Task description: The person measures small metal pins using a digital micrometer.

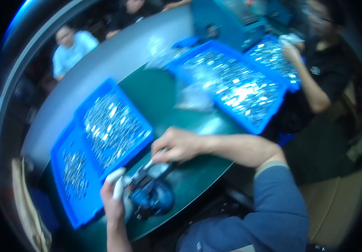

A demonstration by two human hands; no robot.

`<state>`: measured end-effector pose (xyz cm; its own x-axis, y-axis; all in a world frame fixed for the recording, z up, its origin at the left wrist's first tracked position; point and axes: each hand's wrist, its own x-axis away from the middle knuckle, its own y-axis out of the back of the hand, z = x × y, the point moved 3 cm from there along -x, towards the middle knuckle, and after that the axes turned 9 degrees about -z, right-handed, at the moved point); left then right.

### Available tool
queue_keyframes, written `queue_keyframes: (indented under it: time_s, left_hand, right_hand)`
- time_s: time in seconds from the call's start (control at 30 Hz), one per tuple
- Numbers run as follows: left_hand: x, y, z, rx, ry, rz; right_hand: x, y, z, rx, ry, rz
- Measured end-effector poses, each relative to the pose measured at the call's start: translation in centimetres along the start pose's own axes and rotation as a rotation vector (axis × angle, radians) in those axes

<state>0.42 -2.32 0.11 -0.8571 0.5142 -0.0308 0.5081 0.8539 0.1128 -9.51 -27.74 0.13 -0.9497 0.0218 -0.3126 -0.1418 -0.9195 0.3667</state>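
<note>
A small blue bench device with dark metal parts (158, 196) stands on the green tabletop close to my body. My right hand (177, 146) is closed around a pale lever handle (148, 164) on its upper side. At the device's left side is my left hand (113, 194), with white covers on some fingers. Those fingers are bent in against the device's metal head; what they pinch is too small and blurred to make out. To the left of the device, a blue tray (141, 142) holds a heap of shiny small metal pieces (111, 128).
Another blue tray (65, 149) with fewer metal pieces lies partly under the first. Across the green table (147, 92), a large blue tray (258, 126) of metal pieces stands beside clear plastic bags (193, 94). A co-worker (321, 71) sits at the right; others are beyond.
</note>
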Motion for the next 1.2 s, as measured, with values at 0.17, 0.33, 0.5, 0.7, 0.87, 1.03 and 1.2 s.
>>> queue_keyframes:
  time_s: [0.17, 0.33, 0.5, 0.7, 0.87, 1.03, 1.2]
  left_hand:
    - [-2.0, -0.5, 1.6, 0.053, -0.018, 0.156]
    - [-1.8, 0.1, 0.7, 0.088, 0.059, 0.155]
    - [-1.5, 0.9, 1.6, 0.107, 0.103, 0.162]
    - [-1.4, 0.6, 1.7, 0.11, 0.132, 0.187]
    - [-1.5, 0.4, 1.8, 0.155, 0.174, 0.182]
    - [-1.7, 0.9, 2.4, 0.12, 0.18, 0.204]
    - [-1.7, 0.6, 2.2, 0.128, 0.173, 0.184]
  right_hand:
    - [0.4, 1.3, 0.2, 0.073, -0.097, -0.038]
    - [-0.4, 0.3, 0.3, -0.021, -0.121, -0.041]
    - [-0.5, -0.4, 0.1, -0.035, -0.098, -0.031]
    - [-0.3, -0.3, 0.4, -0.023, -0.115, -0.034]
    - [-0.1, -0.1, 0.2, -0.019, -0.097, -0.05]
    - [-0.1, -0.2, 0.1, -0.045, -0.094, -0.05]
    - [-0.2, 0.0, 0.5, -0.024, -0.12, -0.034]
